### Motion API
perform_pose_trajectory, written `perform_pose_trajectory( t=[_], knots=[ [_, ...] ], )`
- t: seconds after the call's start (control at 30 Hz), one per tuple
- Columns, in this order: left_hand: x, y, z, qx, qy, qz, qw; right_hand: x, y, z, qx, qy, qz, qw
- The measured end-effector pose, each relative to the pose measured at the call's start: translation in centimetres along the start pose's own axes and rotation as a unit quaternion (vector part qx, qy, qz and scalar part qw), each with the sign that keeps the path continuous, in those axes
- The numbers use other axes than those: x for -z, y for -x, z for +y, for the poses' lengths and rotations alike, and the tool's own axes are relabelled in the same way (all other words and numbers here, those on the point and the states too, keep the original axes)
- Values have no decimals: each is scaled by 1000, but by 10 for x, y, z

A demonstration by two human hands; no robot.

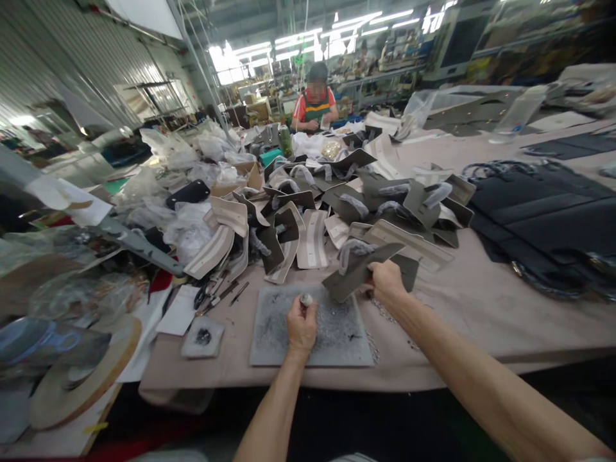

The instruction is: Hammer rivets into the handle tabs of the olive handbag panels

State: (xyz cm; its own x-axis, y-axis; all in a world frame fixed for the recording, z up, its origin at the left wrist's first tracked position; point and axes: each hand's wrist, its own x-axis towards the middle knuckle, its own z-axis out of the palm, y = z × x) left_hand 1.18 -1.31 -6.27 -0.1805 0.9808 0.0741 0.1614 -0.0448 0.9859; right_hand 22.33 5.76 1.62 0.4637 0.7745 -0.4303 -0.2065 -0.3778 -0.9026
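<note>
Head view: right hand (387,280) grips a grey panel (360,269)

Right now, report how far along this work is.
Seemingly done: plastic-wrapped loops on several piled panels. In hand: the right hand grips a dark panel; the left hand holds a small pale object over the grey board. Likely remaining: the held panel; how many piled ones need work, I cannot tell.

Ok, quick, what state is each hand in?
Left hand: closed around a small pale-topped object, type unclear.
Right hand: closed on a dark grey panel.
</note>
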Motion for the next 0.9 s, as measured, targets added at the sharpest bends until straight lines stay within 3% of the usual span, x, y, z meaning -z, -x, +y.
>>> perform_pose_trajectory(
  t=[0.07,0.13,0.2,0.27,0.33,0.47,0.73,0.9],
  knots=[
    [2,0,-1,13,31,14,999,21,21,0,27,-23,-26,999],
    [5,-2,-4,33,82,47,995,40,41,8,39,-38,-105,993],
    [9,-3,-6,51,132,91,986,56,56,28,44,13,-190,981],
    [13,-3,-5,57,159,119,978,65,65,55,45,113,-218,968],
    [14,-2,-2,54,165,110,979,69,67,82,48,197,-180,962],
    [6,-3,9,45,152,18,987,66,63,115,59,252,-117,959],
    [-40,-22,21,42,118,-153,980,53,74,121,49,329,-50,942],
    [-52,-23,7,54,139,-158,976,50,83,120,49,362,-18,931]
  ],
)
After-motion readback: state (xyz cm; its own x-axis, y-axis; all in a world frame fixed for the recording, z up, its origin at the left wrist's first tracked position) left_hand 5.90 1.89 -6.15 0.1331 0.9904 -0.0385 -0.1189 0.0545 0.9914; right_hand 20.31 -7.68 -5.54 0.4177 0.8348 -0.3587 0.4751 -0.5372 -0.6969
